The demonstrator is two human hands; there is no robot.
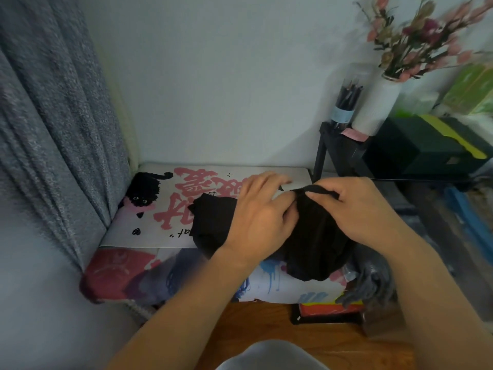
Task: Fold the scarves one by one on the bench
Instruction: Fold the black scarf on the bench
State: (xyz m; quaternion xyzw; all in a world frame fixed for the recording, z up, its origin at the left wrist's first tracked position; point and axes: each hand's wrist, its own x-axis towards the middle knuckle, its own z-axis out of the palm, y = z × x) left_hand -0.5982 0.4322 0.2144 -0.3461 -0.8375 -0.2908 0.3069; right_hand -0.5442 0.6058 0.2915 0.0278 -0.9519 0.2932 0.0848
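While a black scarf lies bunched on the worktop, near its right end, the right hand pinches its far edge, probably to draw a fold, and the left hand presses flat, fingers straight, steadying the cloth.

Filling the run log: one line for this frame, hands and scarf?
step: folding black scarf | left hand: resting on scarf, fingers extended | right hand: pinching top edge | grey scarf: waiting at bench right end
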